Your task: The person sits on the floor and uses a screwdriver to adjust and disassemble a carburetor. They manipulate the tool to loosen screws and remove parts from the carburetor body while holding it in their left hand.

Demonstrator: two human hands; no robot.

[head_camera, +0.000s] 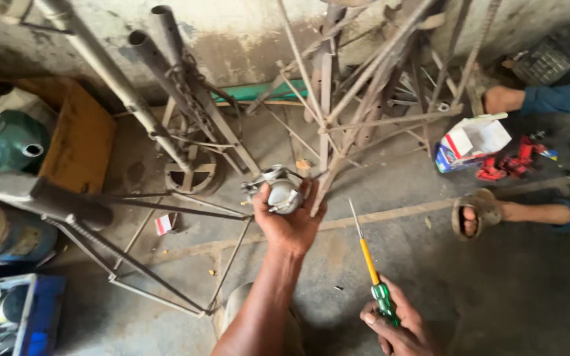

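Observation:
My left hand is raised in the middle of the view and grips a small grey metal carburettor-like part with a rounded bowl facing me. My right hand is low at the bottom right and holds a screwdriver with a green and yellow handle; its thin shaft points up and slightly left, toward the metal part but apart from it.
Metal pipes and rusty rod frames lean on the wall behind. A green engine part and blue crate lie left. Another person's sandalled feet and an open cardboard box are at right.

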